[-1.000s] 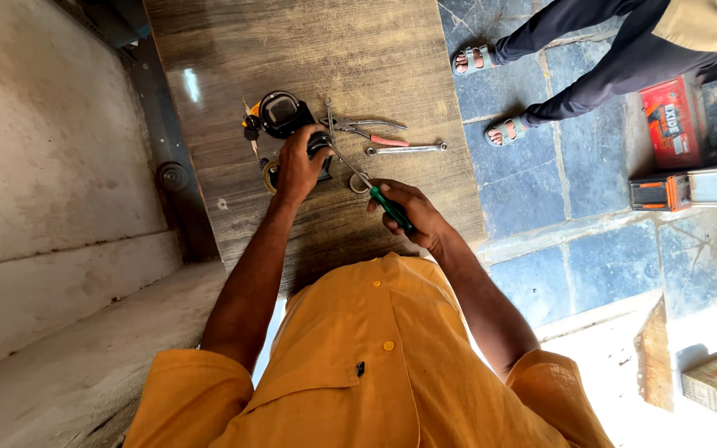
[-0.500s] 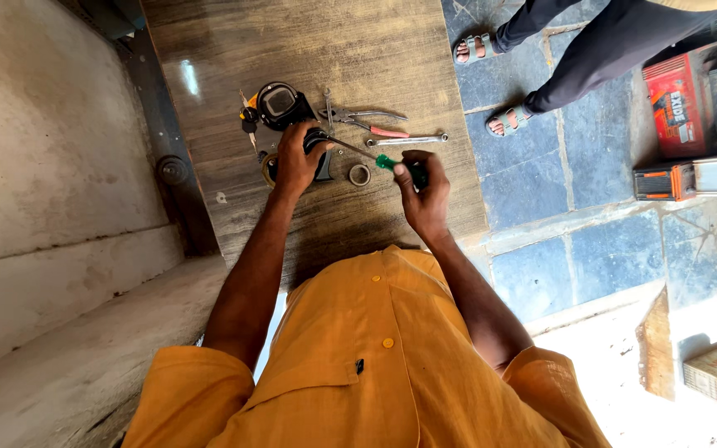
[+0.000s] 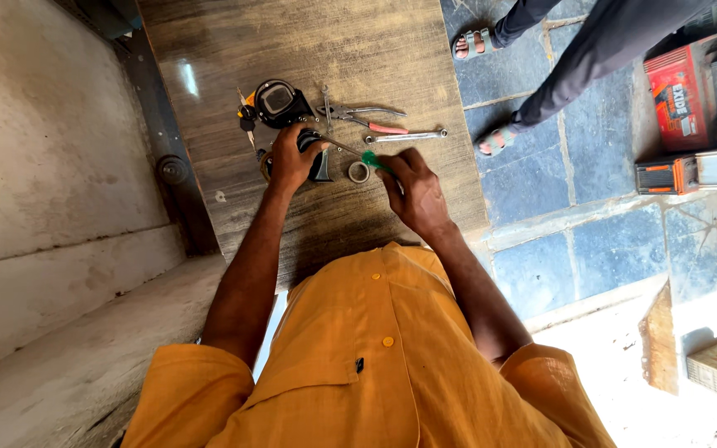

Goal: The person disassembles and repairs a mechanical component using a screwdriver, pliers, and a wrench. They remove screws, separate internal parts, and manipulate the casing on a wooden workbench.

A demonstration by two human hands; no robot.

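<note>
My left hand (image 3: 290, 159) presses down on a small black part (image 3: 319, 163) lying on the dark wooden tabletop (image 3: 325, 50). A green-handled screwdriver (image 3: 368, 158) is gripped in my right hand (image 3: 415, 192). Its thin metal shaft points left and reaches the black part by my left fingers. A small roll of tape (image 3: 358, 172) lies between the two hands. Just beyond my left hand sits a round black gauge unit (image 3: 276, 101) with keys (image 3: 246, 118) beside it.
Red-handled pliers (image 3: 368, 118) and a steel spanner (image 3: 406, 135) lie past the hands. Another person's legs and sandals (image 3: 495, 139) stand on the blue stone floor to the right. A red battery (image 3: 678, 95) and an orange-grey box (image 3: 690, 172) are far right. A concrete wall (image 3: 35, 166) runs along the left.
My right hand has raised the screwdriver and swung it left, so its shaft now reaches the black part. My left hand has stayed on that part.
</note>
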